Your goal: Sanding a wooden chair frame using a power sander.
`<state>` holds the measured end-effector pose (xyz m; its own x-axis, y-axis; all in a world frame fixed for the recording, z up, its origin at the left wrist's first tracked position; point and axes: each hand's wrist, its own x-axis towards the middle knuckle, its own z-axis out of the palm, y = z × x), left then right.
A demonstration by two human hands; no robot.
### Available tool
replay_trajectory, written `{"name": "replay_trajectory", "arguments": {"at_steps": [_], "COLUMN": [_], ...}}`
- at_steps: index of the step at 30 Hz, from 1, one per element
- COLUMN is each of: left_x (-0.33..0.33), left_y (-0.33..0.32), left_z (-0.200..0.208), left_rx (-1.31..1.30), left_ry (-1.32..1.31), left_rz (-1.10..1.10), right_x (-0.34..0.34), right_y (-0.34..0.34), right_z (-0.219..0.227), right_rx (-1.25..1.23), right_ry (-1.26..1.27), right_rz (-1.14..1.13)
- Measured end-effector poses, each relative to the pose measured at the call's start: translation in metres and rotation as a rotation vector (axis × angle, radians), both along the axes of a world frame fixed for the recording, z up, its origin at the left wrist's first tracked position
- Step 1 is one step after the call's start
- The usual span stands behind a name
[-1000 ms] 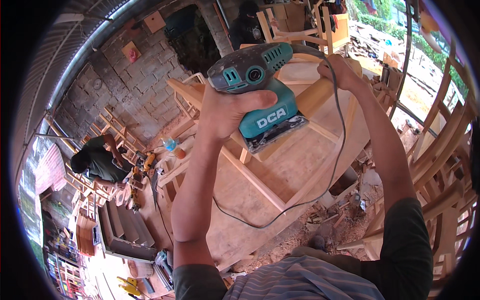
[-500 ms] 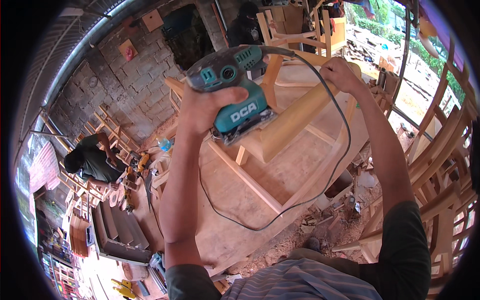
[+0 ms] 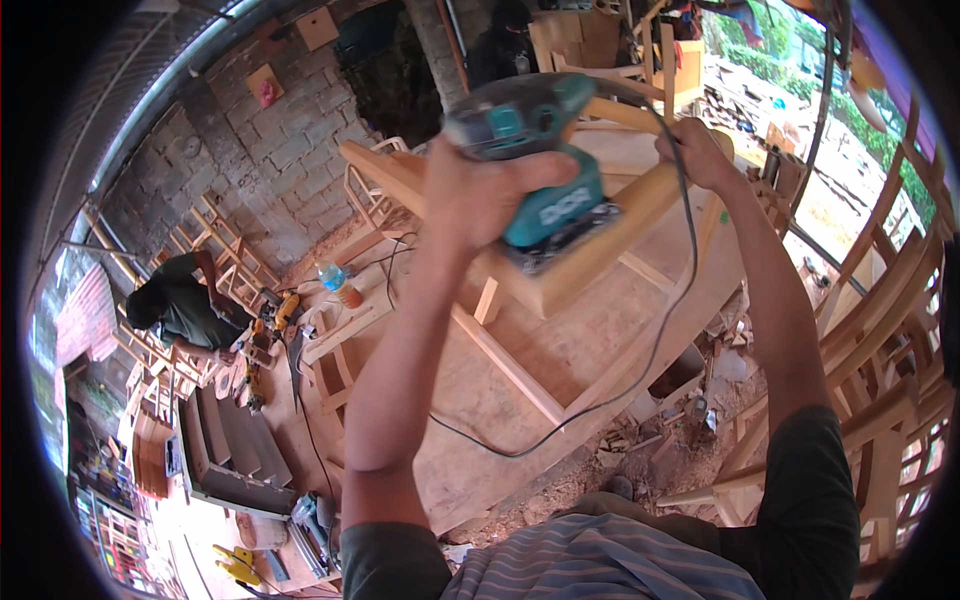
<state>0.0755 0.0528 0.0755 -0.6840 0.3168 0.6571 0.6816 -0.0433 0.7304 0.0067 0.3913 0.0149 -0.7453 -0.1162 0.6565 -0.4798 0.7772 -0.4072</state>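
Observation:
My left hand (image 3: 468,200) is closed round a teal and black electric sander (image 3: 555,205), slightly blurred. The sander's pad rests against, or just over, a thick wooden rail (image 3: 625,243) of a chair frame lying on the workbench (image 3: 460,490). At the rail's far right end, my right hand (image 3: 698,152) is closed on the wood, its fingertips partly hidden. A dark power cord (image 3: 655,345) loops from the sander past my right hand and down across the frame.
On the left, another person (image 3: 190,310) bends over work beside yellow power tools (image 3: 288,310). A bottle of orange liquid (image 3: 345,288) stands on the bench. Stacked chair frames (image 3: 885,330) crowd the right. Wood scraps (image 3: 620,440) litter the floor. Another person (image 3: 500,50) is at the back.
My left hand has moved the sander to the right and slightly up along the rail. My right hand keeps its grip at the far end.

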Motion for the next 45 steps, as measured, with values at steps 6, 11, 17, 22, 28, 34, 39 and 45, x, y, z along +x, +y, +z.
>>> {"name": "replay_trajectory", "arguments": {"at_steps": [6, 11, 17, 22, 28, 34, 39, 45], "left_x": [0.017, 0.013, 0.010, 0.001, 0.006, -0.009, -0.016, -0.017], "left_y": [0.020, 0.008, 0.024, 0.005, 0.009, 0.001, 0.011, 0.022], "left_z": [-0.002, -0.004, -0.007, -0.006, -0.004, -0.004, -0.011, 0.003], "left_rx": [-0.020, 0.010, 0.041, 0.019, 0.038, 0.019, 0.008, 0.058], "left_ry": [0.001, -0.074, -0.029, -0.071, 0.002, -0.048, 0.054, 0.163], "left_rz": [0.107, 0.223, 0.151, 0.186, 0.140, 0.236, 0.303, 0.304], "right_x": [0.001, -0.004, -0.015, 0.000, -0.004, -0.006, 0.002, -0.009], "right_y": [0.009, 0.000, 0.017, 0.001, 0.015, 0.009, 0.000, 0.009], "right_z": [-0.005, -0.003, -0.009, -0.001, -0.003, 0.001, 0.002, 0.001], "right_rx": [-0.059, -0.051, -0.071, -0.052, -0.050, 0.023, -0.048, -0.069], "right_ry": [-0.006, -0.023, -0.033, -0.095, -0.115, -0.074, -0.047, -0.152], "right_rz": [0.026, 0.044, 0.073, -0.024, -0.003, -0.045, 0.030, 0.044]}}
